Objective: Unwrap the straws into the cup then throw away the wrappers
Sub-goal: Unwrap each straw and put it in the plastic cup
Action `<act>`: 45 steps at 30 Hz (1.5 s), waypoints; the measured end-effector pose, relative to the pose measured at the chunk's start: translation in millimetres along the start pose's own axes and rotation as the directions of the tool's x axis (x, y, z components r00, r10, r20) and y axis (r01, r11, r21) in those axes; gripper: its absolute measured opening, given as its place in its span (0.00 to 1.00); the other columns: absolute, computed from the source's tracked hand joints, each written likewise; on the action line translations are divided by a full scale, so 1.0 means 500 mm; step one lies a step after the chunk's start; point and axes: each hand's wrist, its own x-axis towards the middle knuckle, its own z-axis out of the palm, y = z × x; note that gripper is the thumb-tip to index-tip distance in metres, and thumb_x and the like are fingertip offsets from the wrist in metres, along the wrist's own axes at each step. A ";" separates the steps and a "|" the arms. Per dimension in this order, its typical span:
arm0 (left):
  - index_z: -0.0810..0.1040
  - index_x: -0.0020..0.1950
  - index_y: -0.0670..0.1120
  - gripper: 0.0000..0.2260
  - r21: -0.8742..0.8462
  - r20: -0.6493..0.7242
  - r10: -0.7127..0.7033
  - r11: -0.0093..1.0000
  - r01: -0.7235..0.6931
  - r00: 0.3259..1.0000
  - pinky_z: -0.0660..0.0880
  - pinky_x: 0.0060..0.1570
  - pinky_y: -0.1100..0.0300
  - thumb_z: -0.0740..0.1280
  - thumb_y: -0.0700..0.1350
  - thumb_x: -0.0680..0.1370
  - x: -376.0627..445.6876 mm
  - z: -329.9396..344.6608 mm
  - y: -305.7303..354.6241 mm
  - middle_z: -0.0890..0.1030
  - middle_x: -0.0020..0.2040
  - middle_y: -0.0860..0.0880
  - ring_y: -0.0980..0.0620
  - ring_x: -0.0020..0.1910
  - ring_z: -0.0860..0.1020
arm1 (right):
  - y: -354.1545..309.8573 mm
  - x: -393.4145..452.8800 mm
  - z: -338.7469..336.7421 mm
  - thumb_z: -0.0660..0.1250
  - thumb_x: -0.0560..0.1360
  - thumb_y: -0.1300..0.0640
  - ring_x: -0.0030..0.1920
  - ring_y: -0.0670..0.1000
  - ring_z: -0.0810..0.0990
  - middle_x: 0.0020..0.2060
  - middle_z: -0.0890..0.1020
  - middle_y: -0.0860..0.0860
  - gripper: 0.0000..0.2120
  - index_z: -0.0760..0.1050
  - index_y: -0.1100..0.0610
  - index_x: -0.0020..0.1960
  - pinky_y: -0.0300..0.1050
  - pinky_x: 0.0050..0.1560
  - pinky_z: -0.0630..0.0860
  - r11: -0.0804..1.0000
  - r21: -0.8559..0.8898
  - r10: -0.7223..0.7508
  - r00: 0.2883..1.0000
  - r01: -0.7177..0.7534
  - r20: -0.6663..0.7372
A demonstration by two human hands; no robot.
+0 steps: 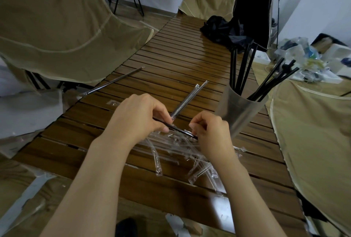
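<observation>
Lying slantwise between the two hands, a black straw (175,128) is pinched at its far-left part by the left hand (138,117) and at its near-right end, wrapper included, by the right hand (209,132). The cup (239,111) is found just right of the right hand, so a pull along the straw's axis seems required first.

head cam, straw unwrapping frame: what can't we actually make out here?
- Head view: whether the black straw is fully out of its wrapper; both hands cover its ends.
- Fingertips of the left hand and right hand: curled under, hidden.
- Count of straws in the cup: they overlap.
- How many empty wrappers lie in the pile: clear film, tangled, forearms over it.
- Any bin: none in frame.
</observation>
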 end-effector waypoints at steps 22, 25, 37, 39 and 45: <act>0.81 0.42 0.56 0.12 0.168 -0.001 -0.002 0.986 0.003 1.000 0.73 0.59 0.54 0.61 0.56 0.80 0.001 0.012 -0.002 0.80 0.35 0.58 0.63 0.38 0.78 | -0.023 -0.009 -0.014 0.66 0.77 0.61 0.35 0.42 0.77 0.39 0.84 0.51 0.07 0.83 0.58 0.48 0.32 0.38 0.74 0.983 0.006 -0.182 0.976 0.182 0.120; 0.81 0.43 0.56 0.12 0.174 -0.008 -0.001 0.985 0.002 1.000 0.73 0.58 0.55 0.61 0.56 0.80 0.002 0.011 -0.001 0.81 0.35 0.58 0.64 0.38 0.79 | -0.020 -0.013 -0.010 0.70 0.74 0.60 0.38 0.43 0.80 0.37 0.84 0.47 0.05 0.84 0.54 0.46 0.34 0.42 0.77 0.984 0.067 -0.164 0.987 0.163 0.006; 0.78 0.39 0.57 0.16 0.193 -0.049 -0.109 0.974 0.116 0.993 0.71 0.58 0.54 0.57 0.58 0.81 -0.010 -0.021 -0.038 0.81 0.35 0.58 0.63 0.37 0.77 | -0.005 -0.015 -0.035 0.72 0.72 0.61 0.42 0.38 0.80 0.39 0.82 0.42 0.05 0.85 0.54 0.45 0.25 0.46 0.73 0.970 0.052 -0.236 0.970 0.240 -0.059; 0.79 0.41 0.60 0.11 0.195 -0.078 -0.096 0.975 0.110 0.992 0.66 0.63 0.52 0.60 0.59 0.80 -0.012 -0.026 -0.039 0.81 0.37 0.61 0.64 0.43 0.77 | -0.004 -0.016 -0.034 0.71 0.73 0.60 0.41 0.37 0.79 0.39 0.81 0.42 0.04 0.84 0.55 0.46 0.24 0.46 0.72 0.973 0.036 -0.226 0.973 0.227 -0.035; 0.80 0.53 0.59 0.06 0.110 0.090 -0.011 0.994 0.001 0.996 0.74 0.51 0.62 0.64 0.52 0.80 -0.008 -0.008 -0.001 0.80 0.42 0.61 0.66 0.42 0.77 | -0.009 -0.016 -0.027 0.69 0.75 0.60 0.43 0.40 0.79 0.40 0.82 0.43 0.05 0.84 0.54 0.47 0.29 0.45 0.74 0.975 0.013 -0.224 0.975 0.224 -0.003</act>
